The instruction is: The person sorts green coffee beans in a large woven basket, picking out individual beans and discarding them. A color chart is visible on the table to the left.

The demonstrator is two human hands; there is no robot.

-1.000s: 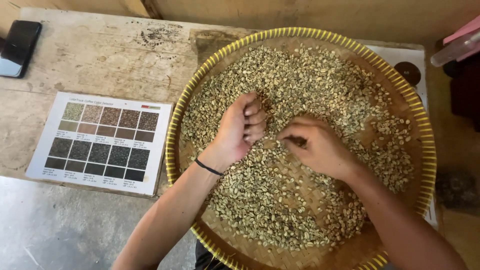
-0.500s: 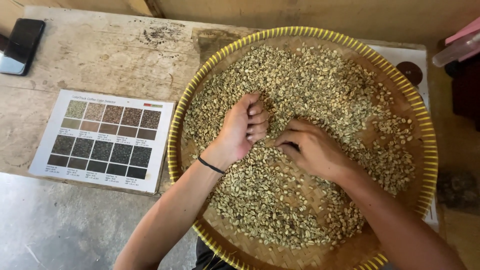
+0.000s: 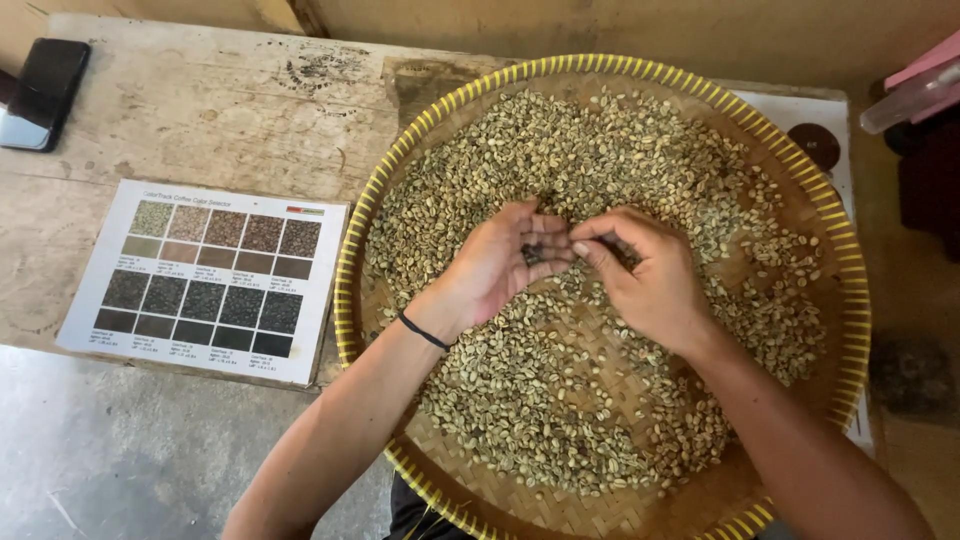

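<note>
Counted in the frame: 1 round woven tray [image 3: 850, 300] with yellow rim, filling centre and right. Pale green beans [image 3: 620, 170] on it, too many to count. 2 hands at centre, 1 left hand [image 3: 495, 262] and 1 right hand [image 3: 650, 275]. 1 black wristband [image 3: 424, 332]. 1 colour chart card [image 3: 205, 280] at left, with 18 swatches. 1 dark phone [image 3: 42, 92] at upper left.

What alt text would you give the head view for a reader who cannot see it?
Two bare hands meet over a round woven tray of pale green beans: the left hand is cupped around a few dark beans, and the right hand pinches at them. A colour chart card and a dark phone lie on the worn wooden table.
</note>
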